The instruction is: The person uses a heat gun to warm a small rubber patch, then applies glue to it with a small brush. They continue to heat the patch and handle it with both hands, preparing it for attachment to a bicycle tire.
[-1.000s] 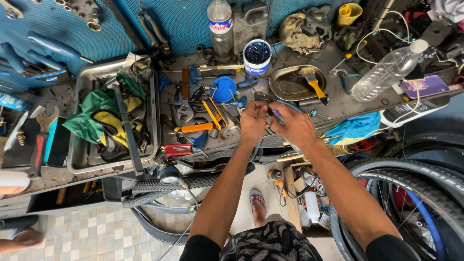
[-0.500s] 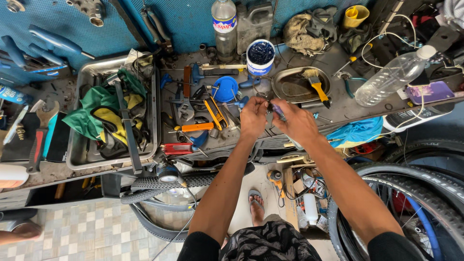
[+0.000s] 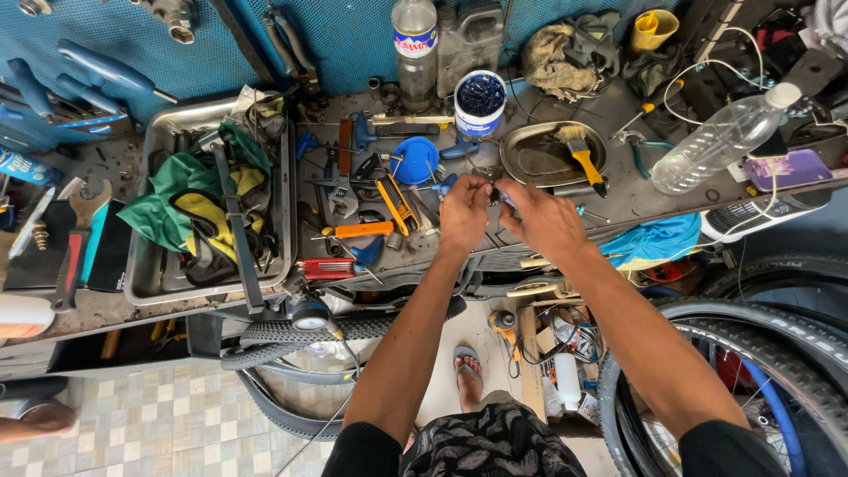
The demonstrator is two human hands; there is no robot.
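Both hands, left hand [image 3: 464, 212] and right hand [image 3: 543, 219], pinch one small dark metal part [image 3: 496, 196] above the cluttered grey workbench [image 3: 636, 203].

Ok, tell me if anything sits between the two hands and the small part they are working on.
Nothing visible does. The left hand and right hand both already pinch the small part between their fingertips, above the cluttered workbench.

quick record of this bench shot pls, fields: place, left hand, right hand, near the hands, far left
place: cluttered workbench with a blue pegboard behind
left hand: left hand pinching a small part, too small to tell
right hand: right hand meeting it at the fingertips
near the hands: oval metal dish with yellow brush, blue tub
far left: metal tray of green rags
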